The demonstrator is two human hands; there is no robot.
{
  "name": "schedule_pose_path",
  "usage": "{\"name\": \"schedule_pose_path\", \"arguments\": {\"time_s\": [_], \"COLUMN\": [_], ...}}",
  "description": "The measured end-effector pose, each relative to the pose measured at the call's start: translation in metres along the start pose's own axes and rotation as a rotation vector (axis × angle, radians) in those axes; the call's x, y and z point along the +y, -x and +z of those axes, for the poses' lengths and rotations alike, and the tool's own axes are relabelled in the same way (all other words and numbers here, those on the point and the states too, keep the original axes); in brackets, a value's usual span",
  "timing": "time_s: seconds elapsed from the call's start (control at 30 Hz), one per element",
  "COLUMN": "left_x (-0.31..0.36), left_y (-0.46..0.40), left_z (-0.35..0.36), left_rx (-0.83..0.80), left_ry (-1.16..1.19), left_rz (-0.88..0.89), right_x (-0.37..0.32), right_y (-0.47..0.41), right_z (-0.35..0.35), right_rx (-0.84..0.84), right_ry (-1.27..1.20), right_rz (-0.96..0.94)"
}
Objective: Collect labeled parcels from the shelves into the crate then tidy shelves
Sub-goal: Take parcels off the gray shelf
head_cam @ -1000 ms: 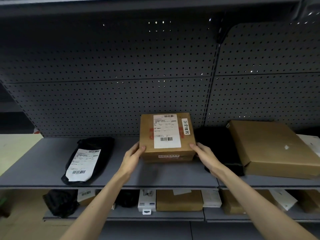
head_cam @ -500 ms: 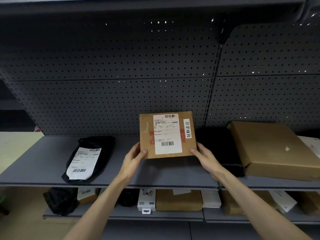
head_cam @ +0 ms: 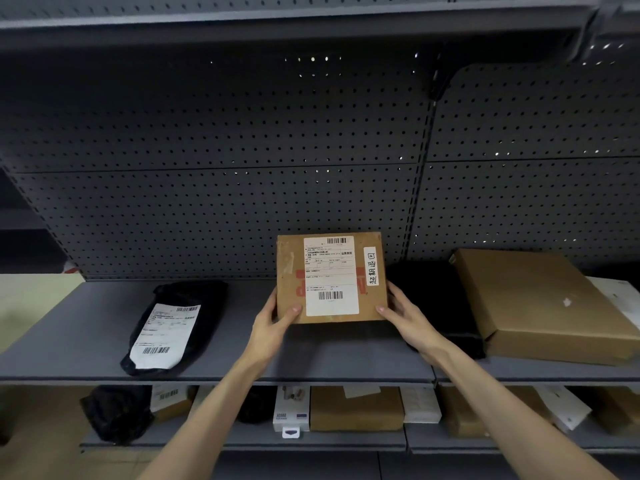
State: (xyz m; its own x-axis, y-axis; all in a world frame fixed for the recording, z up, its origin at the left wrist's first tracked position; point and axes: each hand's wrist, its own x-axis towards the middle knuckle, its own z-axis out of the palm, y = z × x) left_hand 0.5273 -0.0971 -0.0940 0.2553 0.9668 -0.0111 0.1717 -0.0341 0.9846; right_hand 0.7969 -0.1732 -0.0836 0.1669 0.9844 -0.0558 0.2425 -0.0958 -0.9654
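Head view: I see both of my hands on a small cardboard box (head_cam: 330, 277), which is tilted up so its labelled face looks at me, above the grey shelf (head_cam: 86, 330) and in front of the perforated back panel (head_cam: 214, 202). My left hand (head_cam: 273, 325) has its grip closed on the box's lower left corner, thumb on the front face and fingers behind the edge; my right hand (head_cam: 407, 315) has its grip closed on the lower right corner the same way. The box carries a white shipping label (head_cam: 330, 275) with barcodes and, beside it on the right, a narrow white sticker (head_cam: 371, 266) with handwritten characters. Whether the box's bottom edge touches the shelf I cannot tell. On the same shelf, well to the left, a black mailer bag (head_cam: 194, 299) with its own white label lies flat. Just right of the box a dark soft parcel (head_cam: 433, 299) lies on the shelf, and a large flat cardboard box (head_cam: 540, 306) rests partly over it. The lower shelf (head_cam: 242, 441) holds more boxes and bags.
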Motion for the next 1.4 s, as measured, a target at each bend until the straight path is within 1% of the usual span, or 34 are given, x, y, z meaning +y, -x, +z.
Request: {"name": "schedule_pose_path", "arguments": {"time_s": [0.2, 0.43, 0.73, 0.9, 1.1, 1.4], "left_x": [0.015, 0.065, 0.122, 0.130, 0.132, 0.133], "left_y": [0.000, -0.015, -0.024, -0.015, -0.005, 0.011], "left_z": [-0.002, -0.015, -0.036, -0.049, -0.076, -0.104], "left_rx": [0.010, 0.076, 0.097, 0.099, 0.091, -0.008], "left_ry": [0.027, 0.044, 0.061, 0.052, 0.066, 0.063], "left_rz": [0.051, 0.161, 0.267, 0.313, 0.321, 0.346], "right_x": [-0.014, -0.064, -0.120, -0.134, -0.145, -0.155], "right_y": [-0.007, -0.024, -0.028, -0.022, -0.011, 0.031], "right_z": [0.004, 0.003, 0.000, 0.011, 0.035, 0.063], "right_rx": [0.066, 0.208, 0.294, 0.303, 0.324, 0.406], "right_ry": [-0.004, -0.040, -0.046, -0.066, -0.079, -0.057], "right_rz": [-0.042, -0.181, -0.315, -0.357, -0.380, -0.401]}}
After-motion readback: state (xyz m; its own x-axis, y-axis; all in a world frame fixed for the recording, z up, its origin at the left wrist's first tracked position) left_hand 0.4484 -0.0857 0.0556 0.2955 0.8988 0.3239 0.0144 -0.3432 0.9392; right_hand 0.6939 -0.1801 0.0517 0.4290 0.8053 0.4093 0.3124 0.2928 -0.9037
